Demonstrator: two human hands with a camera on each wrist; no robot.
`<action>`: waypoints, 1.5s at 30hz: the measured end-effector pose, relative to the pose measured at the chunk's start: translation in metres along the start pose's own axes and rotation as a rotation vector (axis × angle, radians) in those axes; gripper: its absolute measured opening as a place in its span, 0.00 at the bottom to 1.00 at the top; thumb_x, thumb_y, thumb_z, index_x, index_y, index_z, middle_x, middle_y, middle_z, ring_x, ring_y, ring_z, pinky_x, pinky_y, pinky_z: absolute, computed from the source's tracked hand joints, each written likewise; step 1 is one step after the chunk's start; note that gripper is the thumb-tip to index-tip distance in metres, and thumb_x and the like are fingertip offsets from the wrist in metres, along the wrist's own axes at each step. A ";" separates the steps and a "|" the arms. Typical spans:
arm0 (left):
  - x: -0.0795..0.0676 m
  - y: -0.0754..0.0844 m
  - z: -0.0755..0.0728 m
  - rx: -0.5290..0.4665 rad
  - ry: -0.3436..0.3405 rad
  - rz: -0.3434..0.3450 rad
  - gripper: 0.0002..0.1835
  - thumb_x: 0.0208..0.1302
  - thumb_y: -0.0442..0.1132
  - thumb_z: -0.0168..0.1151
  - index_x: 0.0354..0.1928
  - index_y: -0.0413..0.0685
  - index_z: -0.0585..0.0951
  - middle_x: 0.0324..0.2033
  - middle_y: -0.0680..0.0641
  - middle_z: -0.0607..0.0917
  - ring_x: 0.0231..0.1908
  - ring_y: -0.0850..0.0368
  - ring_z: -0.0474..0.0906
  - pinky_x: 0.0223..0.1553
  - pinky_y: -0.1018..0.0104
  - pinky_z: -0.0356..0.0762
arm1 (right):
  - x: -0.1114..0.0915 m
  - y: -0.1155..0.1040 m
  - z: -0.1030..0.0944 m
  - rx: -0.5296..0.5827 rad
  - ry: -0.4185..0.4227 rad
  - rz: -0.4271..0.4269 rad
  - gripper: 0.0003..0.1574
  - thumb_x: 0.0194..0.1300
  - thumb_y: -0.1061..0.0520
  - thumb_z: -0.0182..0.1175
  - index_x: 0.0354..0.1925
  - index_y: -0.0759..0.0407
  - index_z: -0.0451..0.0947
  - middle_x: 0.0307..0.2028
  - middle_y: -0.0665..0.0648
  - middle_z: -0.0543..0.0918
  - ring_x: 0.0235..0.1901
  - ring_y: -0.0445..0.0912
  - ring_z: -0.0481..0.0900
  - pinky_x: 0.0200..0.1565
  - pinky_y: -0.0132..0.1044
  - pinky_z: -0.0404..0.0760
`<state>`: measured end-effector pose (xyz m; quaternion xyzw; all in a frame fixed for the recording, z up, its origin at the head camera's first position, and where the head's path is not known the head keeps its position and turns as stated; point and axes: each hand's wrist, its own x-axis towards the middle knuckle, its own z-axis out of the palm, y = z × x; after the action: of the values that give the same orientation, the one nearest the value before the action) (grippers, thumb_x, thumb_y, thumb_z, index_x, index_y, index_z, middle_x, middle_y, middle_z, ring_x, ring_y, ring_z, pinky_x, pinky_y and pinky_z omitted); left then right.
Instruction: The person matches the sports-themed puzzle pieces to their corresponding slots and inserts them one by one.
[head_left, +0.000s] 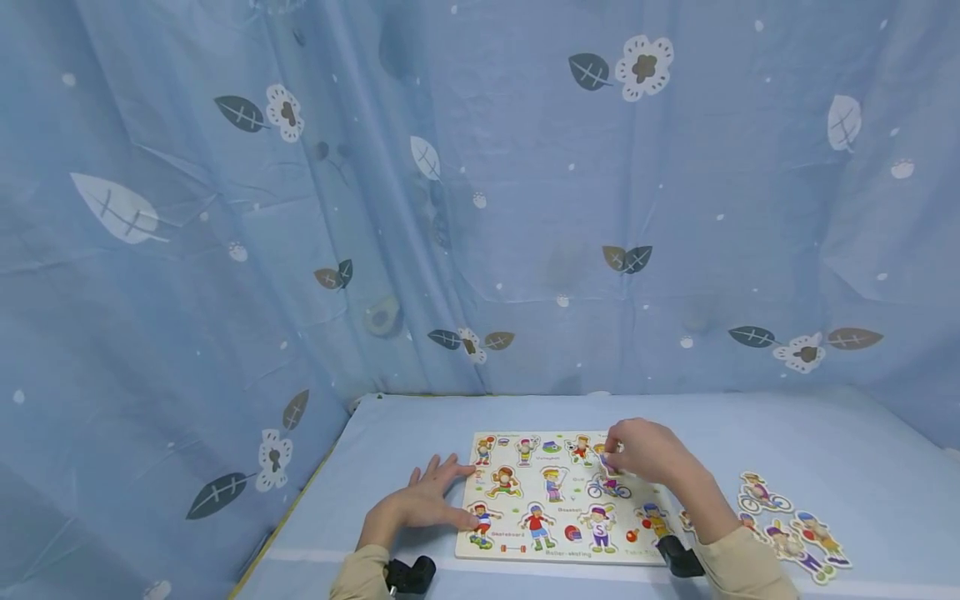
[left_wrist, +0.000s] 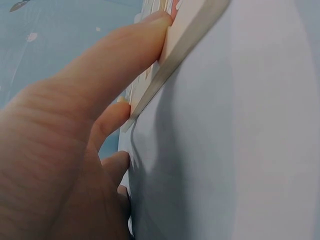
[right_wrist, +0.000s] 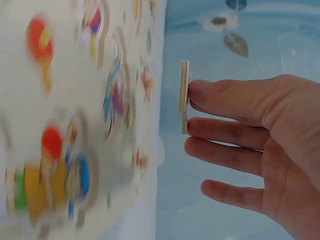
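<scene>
A wooden puzzle board (head_left: 477, 493) with printed cartoon sports figures lies flat on the table. My left hand (head_left: 423, 500) is spread at its left edge; the thumb (left_wrist: 145, 37) touches the board's top near the lower corner, and the index fingertip meets the edge higher up. Over the board's upper right, my right hand (head_left: 652, 450) pinches a thin wooden puzzle piece (right_wrist: 184, 95) between thumb and fingers. The piece is seen edge-on in the right wrist view, held apart from the board's face. Several figure pieces, such as the baseball player (head_left: 600, 527), sit in the board.
Right of the board lie loose puzzle pieces: a cyclist (head_left: 763, 493) and an overlapping group (head_left: 802, 546), partly behind the right forearm. A light blue cloth (head_left: 405, 425) covers the table. Patterned blue curtains (head_left: 525, 208) hang behind and at the left.
</scene>
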<state>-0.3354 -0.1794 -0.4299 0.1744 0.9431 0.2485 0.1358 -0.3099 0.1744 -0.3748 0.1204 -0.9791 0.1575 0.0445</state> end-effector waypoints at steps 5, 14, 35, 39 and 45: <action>0.001 -0.001 0.002 -0.002 0.000 -0.013 0.48 0.45 0.66 0.73 0.70 0.61 0.70 0.76 0.40 0.56 0.76 0.36 0.39 0.73 0.33 0.34 | 0.009 -0.024 0.005 -0.007 -0.010 -0.015 0.06 0.59 0.55 0.71 0.30 0.52 0.82 0.29 0.47 0.80 0.27 0.42 0.72 0.32 0.39 0.76; 0.000 0.002 0.000 -0.004 -0.002 -0.024 0.47 0.46 0.64 0.73 0.70 0.62 0.70 0.76 0.40 0.56 0.76 0.36 0.38 0.73 0.34 0.33 | 0.021 -0.046 0.030 -0.001 -0.013 -0.033 0.10 0.59 0.57 0.71 0.24 0.51 0.80 0.23 0.46 0.77 0.24 0.43 0.71 0.29 0.38 0.73; 0.000 0.001 -0.003 0.020 -0.008 -0.009 0.48 0.47 0.66 0.72 0.71 0.60 0.69 0.77 0.40 0.53 0.76 0.35 0.37 0.73 0.35 0.33 | 0.028 -0.071 0.059 -0.171 0.088 -0.163 0.18 0.53 0.63 0.72 0.17 0.53 0.73 0.18 0.47 0.72 0.21 0.42 0.66 0.28 0.38 0.71; -0.001 0.001 -0.003 0.028 -0.004 -0.003 0.48 0.47 0.65 0.72 0.71 0.60 0.69 0.77 0.40 0.54 0.76 0.36 0.38 0.74 0.35 0.34 | 0.027 -0.074 0.060 -0.207 0.105 -0.184 0.18 0.53 0.64 0.72 0.17 0.53 0.73 0.17 0.47 0.72 0.20 0.42 0.65 0.27 0.38 0.70; -0.001 0.002 -0.003 0.012 -0.006 0.001 0.48 0.46 0.65 0.73 0.71 0.60 0.69 0.77 0.39 0.53 0.76 0.35 0.38 0.73 0.34 0.34 | 0.025 -0.080 0.061 -0.309 0.134 -0.205 0.12 0.50 0.63 0.74 0.21 0.57 0.78 0.17 0.50 0.74 0.19 0.42 0.69 0.25 0.38 0.78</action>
<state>-0.3346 -0.1795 -0.4260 0.1762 0.9441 0.2424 0.1372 -0.3175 0.0757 -0.4061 0.2007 -0.9691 0.0075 0.1434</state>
